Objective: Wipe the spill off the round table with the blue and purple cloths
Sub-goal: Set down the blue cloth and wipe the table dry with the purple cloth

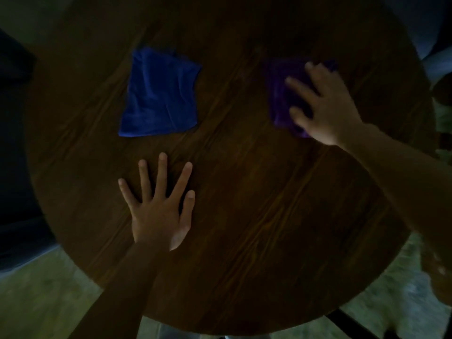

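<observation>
The round desk (244,228) fills most of the frame — dark brown wood with a streaked grain running diagonally. The blue cloth (160,94) lies flat in the upper left of centre, a rumpled, roughly square piece with soft creases. The purple cloth (281,101) lies in the upper right, darker and blurred — part of it is covered from the right. No spill can be made out in the dim light.
</observation>
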Available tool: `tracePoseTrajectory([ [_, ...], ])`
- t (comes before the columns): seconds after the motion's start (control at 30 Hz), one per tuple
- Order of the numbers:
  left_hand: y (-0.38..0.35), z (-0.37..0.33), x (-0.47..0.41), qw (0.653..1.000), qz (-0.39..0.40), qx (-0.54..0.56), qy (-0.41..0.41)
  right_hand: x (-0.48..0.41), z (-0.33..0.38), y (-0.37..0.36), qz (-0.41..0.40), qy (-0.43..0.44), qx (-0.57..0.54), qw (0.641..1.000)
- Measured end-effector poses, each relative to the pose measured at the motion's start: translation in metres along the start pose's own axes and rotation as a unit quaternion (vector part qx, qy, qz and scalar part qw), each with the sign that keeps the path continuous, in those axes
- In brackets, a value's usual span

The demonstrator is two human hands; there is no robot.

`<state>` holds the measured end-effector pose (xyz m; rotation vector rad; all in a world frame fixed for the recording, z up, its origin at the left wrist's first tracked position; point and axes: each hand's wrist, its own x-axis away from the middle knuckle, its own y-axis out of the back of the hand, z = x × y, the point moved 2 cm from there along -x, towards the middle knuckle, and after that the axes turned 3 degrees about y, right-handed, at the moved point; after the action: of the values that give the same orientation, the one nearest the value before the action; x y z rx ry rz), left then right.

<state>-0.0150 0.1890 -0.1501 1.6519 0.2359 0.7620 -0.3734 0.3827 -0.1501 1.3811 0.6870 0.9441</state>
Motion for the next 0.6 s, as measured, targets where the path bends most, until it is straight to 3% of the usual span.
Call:
tracePoseTrajectory([
  [0.03, -0.001, 0.0, 0.0, 1.0, 0.001, -0.002, 0.0, -0.012, 0.002, 0.001, -0.007, -0.085, -0.008, 0.996],
  [0.1, -0.001, 0.002, -0.001, 1.0, 0.001, -0.003, 0.003, -0.01, 0.026, 0.002, -0.015, -0.121, -0.003, 0.993],
  [0.13, -0.001, 0.003, -0.001, 1.0, 0.002, -0.002, 0.003, 0.007, 0.044, 0.0, -0.017, -0.075, 0.003, 0.997],
  [0.23, 0.0, 0.003, 0.001, 1.0, -0.003, 0.0, 0.005, 0.117, 0.111, -0.024, 0.023, 0.178, -0.001, 0.984],
  [0.33, 0.002, 0.0, 0.001, 1.0, 0.002, 0.003, 0.004, 0.226, 0.159, -0.043, 0.134, 0.422, 0.035, 0.896],
  [0.4, 0.002, 0.0, 0.0, 1.0, 0.0, 0.003, 0.007, 0.229, 0.148, -0.048, 0.148, 0.499, 0.051, 0.853],
  [0.43, 0.002, 0.0, 0.0, 1.0, -0.001, 0.003, 0.008, 0.211, 0.134, -0.047, 0.134, 0.505, 0.042, 0.852],
  [0.5, 0.003, 0.0, -0.001, 1.0, 0.003, 0.004, 0.005, 0.157, 0.099, -0.036, 0.095, 0.45, 0.014, 0.888],
  [0.6, 0.004, 0.0, 0.0, 1.0, 0.002, 0.006, 0.005, 0.058, 0.034, -0.015, 0.003, 0.218, 0.01, 0.976],
])
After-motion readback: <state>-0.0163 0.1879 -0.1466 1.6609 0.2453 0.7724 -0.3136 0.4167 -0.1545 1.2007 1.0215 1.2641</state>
